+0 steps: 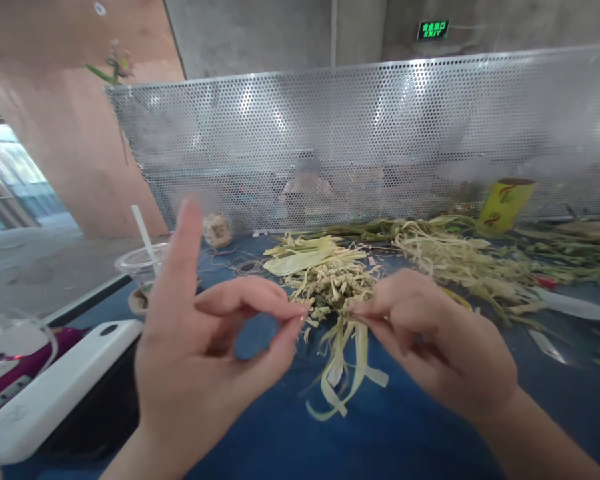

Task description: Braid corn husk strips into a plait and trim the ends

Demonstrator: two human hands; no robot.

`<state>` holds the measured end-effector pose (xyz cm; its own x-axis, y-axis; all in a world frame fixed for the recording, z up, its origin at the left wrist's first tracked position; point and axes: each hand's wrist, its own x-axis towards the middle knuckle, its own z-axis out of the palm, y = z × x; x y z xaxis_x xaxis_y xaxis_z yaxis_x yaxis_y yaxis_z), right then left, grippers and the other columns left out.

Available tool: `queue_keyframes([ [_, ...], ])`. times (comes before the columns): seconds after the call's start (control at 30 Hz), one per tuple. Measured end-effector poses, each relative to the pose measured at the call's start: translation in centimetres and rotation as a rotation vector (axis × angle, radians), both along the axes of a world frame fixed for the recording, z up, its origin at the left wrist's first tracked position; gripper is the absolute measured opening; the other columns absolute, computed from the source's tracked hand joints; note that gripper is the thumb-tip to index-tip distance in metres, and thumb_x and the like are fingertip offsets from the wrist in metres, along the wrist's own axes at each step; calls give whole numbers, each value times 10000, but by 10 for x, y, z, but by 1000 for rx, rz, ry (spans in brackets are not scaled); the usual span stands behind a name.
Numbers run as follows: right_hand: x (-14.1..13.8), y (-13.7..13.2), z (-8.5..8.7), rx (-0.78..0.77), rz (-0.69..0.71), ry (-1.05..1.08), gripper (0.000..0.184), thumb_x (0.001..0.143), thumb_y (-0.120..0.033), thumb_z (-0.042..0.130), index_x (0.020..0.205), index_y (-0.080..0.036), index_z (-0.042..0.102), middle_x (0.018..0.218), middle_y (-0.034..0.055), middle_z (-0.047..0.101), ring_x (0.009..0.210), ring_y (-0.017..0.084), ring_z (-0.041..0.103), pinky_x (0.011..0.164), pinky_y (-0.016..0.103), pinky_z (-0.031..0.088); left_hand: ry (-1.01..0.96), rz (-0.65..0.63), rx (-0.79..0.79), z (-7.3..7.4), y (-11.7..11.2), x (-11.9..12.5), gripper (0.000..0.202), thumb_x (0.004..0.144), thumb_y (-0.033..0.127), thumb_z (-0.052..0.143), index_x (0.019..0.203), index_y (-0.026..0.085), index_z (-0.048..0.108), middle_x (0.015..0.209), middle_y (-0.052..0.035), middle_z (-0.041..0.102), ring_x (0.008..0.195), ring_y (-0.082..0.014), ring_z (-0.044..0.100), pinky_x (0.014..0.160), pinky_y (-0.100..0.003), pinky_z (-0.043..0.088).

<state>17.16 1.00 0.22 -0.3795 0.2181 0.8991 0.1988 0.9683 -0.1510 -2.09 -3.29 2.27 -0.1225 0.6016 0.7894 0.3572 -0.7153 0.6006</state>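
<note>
My left hand (205,353) pinches thumb and index fingertip together, with another finger raised upright. Whatever lies in that pinch is too small to make out. Opposite it, my right hand (440,340) is closed too, its thumb and index tips pressed together; what they hold blends into the pile behind. Just beyond both fingertips lies a heap of small pale knotted husk pieces (337,280). Long curling husk strips (357,360) trail below the right fingertips on the blue tabletop (290,433). Wider flat husk leaves (305,257) lie behind the heap.
Loose shredded husks (455,257) spread to the right, near a yellow cylinder (507,203). A perforated metal screen (330,133) stands behind, with a person blurred beyond it. At left are a plastic cup (140,263) with a straw, a white power bank (65,387) and a purple power strip (25,373).
</note>
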Motion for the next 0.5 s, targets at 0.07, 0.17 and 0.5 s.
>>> queue_keyframes([
  [0.07, -3, -1, -4, 81, -25, -17, 275, 731, 39, 513, 671, -200, 391, 707, 3, 593, 707, 127, 564, 664, 286, 492, 1, -16, -124, -2, 3, 3, 882, 666, 135, 673, 1398, 246, 193, 651, 22, 652, 602, -161, 611, 573, -287, 542],
  [0.17, -6, -3, -9, 162, -62, -39, 226, 752, -2, 519, 716, -209, 435, 763, 10, 618, 709, 134, 556, 684, 302, 490, 35, -112, -276, -7, 6, 5, 820, 697, 163, 655, 1388, 261, 226, 736, -14, 679, 614, -172, 628, 514, -267, 531],
  [0.5, -6, -2, -9, 191, -50, -68, 174, 764, -6, 493, 745, -179, 487, 778, 36, 603, 736, 138, 502, 681, 282, 475, 135, -147, -244, -10, 4, 2, 900, 670, 130, 675, 1373, 403, 183, 757, 1, 698, 645, -208, 655, 534, -304, 550],
])
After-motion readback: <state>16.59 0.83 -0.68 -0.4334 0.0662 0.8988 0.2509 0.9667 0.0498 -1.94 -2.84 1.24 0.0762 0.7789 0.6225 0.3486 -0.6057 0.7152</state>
